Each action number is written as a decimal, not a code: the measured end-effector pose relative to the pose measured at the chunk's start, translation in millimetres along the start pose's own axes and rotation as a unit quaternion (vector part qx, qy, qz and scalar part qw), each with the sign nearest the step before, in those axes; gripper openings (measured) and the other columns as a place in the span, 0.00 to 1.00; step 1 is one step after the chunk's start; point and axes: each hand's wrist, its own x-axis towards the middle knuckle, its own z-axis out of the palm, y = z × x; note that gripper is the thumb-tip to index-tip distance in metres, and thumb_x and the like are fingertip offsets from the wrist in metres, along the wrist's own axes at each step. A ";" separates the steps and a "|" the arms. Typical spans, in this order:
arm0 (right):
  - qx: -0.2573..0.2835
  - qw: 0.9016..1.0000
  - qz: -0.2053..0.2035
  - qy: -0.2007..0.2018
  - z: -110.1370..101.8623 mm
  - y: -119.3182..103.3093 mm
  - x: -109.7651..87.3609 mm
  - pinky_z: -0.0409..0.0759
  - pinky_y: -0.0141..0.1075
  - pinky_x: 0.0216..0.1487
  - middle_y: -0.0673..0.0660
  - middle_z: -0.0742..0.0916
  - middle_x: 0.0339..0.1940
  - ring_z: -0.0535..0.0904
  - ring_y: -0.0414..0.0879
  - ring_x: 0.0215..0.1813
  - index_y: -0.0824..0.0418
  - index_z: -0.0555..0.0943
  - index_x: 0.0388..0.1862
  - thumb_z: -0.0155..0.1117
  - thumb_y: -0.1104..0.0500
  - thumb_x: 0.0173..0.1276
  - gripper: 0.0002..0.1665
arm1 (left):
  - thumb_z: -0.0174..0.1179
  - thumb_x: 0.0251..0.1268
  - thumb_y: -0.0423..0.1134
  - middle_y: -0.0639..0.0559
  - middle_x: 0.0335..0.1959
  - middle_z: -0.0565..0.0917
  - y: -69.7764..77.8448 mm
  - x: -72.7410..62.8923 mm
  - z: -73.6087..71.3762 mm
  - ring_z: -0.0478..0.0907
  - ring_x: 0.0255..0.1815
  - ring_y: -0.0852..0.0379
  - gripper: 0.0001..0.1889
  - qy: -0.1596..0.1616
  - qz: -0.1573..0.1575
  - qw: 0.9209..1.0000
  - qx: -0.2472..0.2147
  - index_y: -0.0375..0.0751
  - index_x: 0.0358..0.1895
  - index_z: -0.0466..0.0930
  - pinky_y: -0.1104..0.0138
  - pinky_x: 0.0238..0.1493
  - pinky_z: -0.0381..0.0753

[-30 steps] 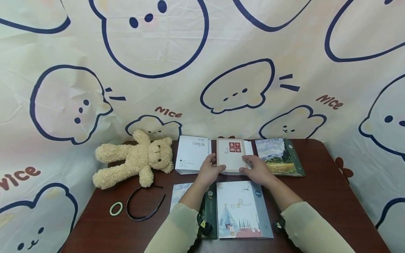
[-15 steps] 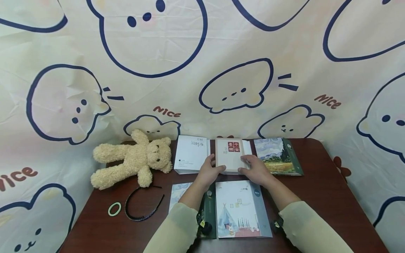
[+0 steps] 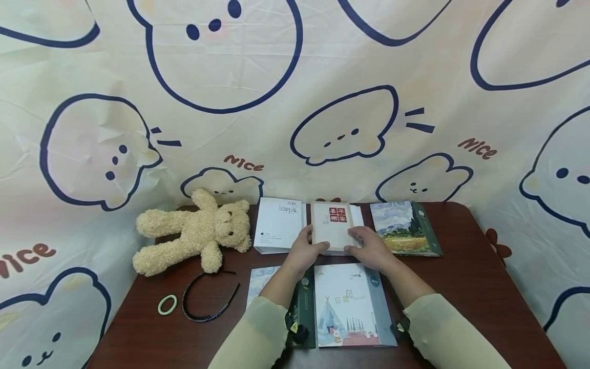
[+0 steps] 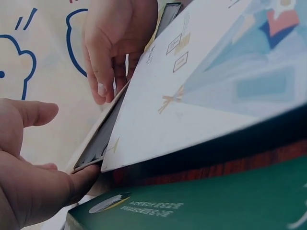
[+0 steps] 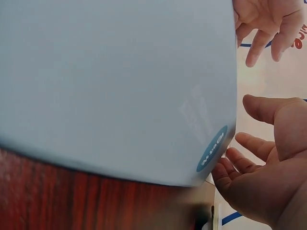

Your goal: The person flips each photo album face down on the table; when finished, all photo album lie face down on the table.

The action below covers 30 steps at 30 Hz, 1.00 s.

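Note:
A small beige book (image 3: 331,228) with a red block of characters lies at the table's back middle, over a white book (image 3: 358,215) that shows along its right side. My left hand (image 3: 305,253) is at its near left corner, fingers along the side edge. At the near right corner my right hand (image 3: 374,251) touches the opposite side. In the wrist views both thumbs stand up, apart from the cover, and the fingers are loosely extended. Part of the right hand's fingers (image 5: 228,167) is hidden behind a tent-printed book (image 3: 345,307), which lies just in front of the hands.
A white book (image 3: 278,225) lies left of the beige one, a landscape-covered book (image 3: 405,228) right of it. Under my left forearm is a green-spined book (image 3: 306,307). A teddy bear (image 3: 198,233), a headband (image 3: 203,318) and a green ring (image 3: 167,305) occupy the left side.
The beige book has shifted slightly left over the white one, and my right hand has moved left with it. My left hand stays nearly in place.

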 end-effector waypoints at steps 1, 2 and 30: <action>0.000 1.000 -0.002 -0.001 -0.1 -0.4 -0.3 0.67 0.61 0.73 0.65 0.72 0.76 0.67 0.66 0.76 0.63 0.74 0.74 0.69 0.51 0.72 0.35 | 0.66 0.70 0.42 0.35 0.75 0.69 0.2 -0.5 -0.1 0.72 0.72 0.39 0.45 0.001 0.002 1.000 0.002 0.39 0.84 0.50 0.45 0.72 0.70; 0.000 1.000 -0.005 -0.002 0.0 -0.6 -0.5 0.67 0.61 0.73 0.66 0.72 0.76 0.67 0.66 0.76 0.64 0.74 0.74 0.69 0.51 0.72 0.35 | 0.66 0.69 0.42 0.35 0.75 0.69 0.4 -1.2 -0.3 0.72 0.72 0.39 0.46 0.003 0.003 1.000 0.003 0.38 0.84 0.50 0.45 0.72 0.70; 0.030 0.999 -0.005 -0.021 -0.5 -9.0 1.6 0.73 0.57 0.70 0.63 0.72 0.76 0.71 0.63 0.73 0.62 0.73 0.76 0.68 0.49 0.74 0.37 | 0.69 0.66 0.41 0.38 0.76 0.68 9.1 -14.3 -9.3 0.69 0.74 0.36 0.44 0.033 0.024 0.999 -0.034 0.44 0.82 0.56 0.47 0.70 0.73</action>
